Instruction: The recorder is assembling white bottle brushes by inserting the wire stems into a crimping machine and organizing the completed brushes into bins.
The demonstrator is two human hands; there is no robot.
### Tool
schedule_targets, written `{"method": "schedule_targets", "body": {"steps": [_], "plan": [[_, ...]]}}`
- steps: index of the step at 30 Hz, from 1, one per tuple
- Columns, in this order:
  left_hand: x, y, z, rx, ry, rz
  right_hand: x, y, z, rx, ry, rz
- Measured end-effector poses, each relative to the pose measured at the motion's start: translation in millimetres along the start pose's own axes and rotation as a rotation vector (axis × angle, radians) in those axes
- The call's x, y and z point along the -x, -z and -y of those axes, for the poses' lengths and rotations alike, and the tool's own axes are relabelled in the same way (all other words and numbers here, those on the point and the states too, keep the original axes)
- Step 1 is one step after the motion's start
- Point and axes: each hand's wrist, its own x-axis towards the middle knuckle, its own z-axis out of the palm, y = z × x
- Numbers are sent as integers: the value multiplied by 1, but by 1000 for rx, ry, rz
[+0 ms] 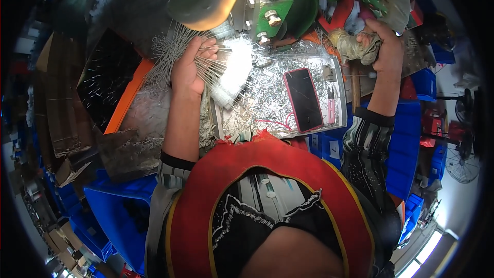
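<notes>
My left hand (191, 67) is closed around a spread bundle of thin metal wires (163, 57), which fan out on both sides of the fist. Beside it, under the lamp's glare, lies a bright white-silver piece (229, 86) whose details are washed out. Over on the right, my right hand (389, 46) grips a crumpled, dirty beige rag (355, 46). Between my hands sits a pale tray (343, 108) strewn with bits of cut wire. In it are a phone (303, 100) with a pink-red case and a small pink-handled tool (331, 105).
A green machine (272, 18) with bolts stands ahead, next to a large lamp head (206, 0). A black box with an orange edge (128, 98) is at the left. Blue bins (118, 201) flank me. A wooden stick (355, 87) stands by the tray's right side.
</notes>
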Motion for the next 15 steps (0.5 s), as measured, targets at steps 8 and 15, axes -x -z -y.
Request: {"method": "schedule_targets", "body": {"steps": [8, 15], "plan": [[-3, 0, 2, -29, -10, 0, 1, -5, 1, -16, 17, -46], [5, -7, -2, -58, -14, -10, -26, 16, -99, 352, 968, 163]]}}
